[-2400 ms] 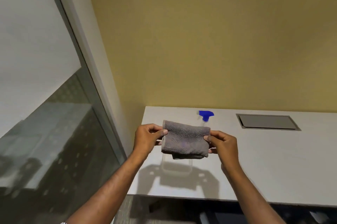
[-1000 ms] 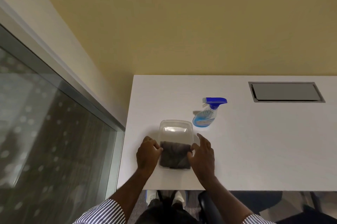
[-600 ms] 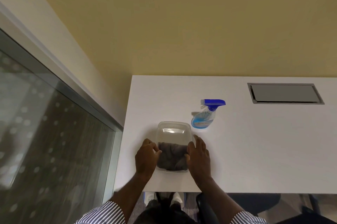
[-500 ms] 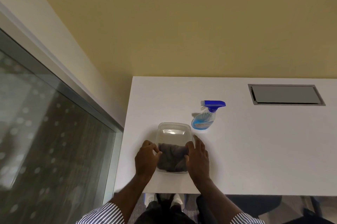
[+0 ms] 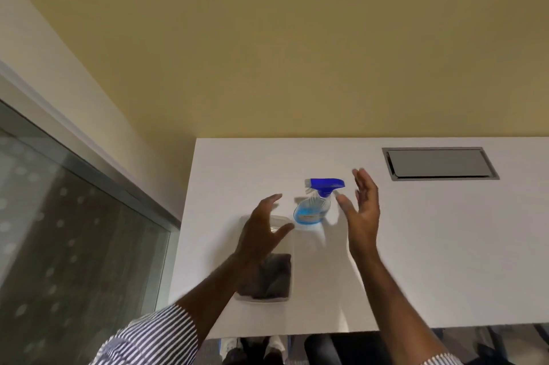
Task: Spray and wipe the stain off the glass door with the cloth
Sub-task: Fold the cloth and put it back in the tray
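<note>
The grey cloth lies folded in a clear plastic container near the front edge of the white table. A spray bottle with a blue trigger head and blue liquid stands upright just behind the container. My left hand hovers open above the container's far end, left of the bottle. My right hand is raised open to the right of the bottle, palm facing it, not touching. The glass door fills the left side; no stain is discernible on it.
A grey recessed cable hatch sits in the table at the back right. A yellow wall rises behind the table. The door's pale frame runs diagonally at left. A dark chair and shoes show below the table's front edge.
Both hands have let go of the cloth, which stays in the container. They have lifted and moved forward, coming to either side of the spray bottle.
</note>
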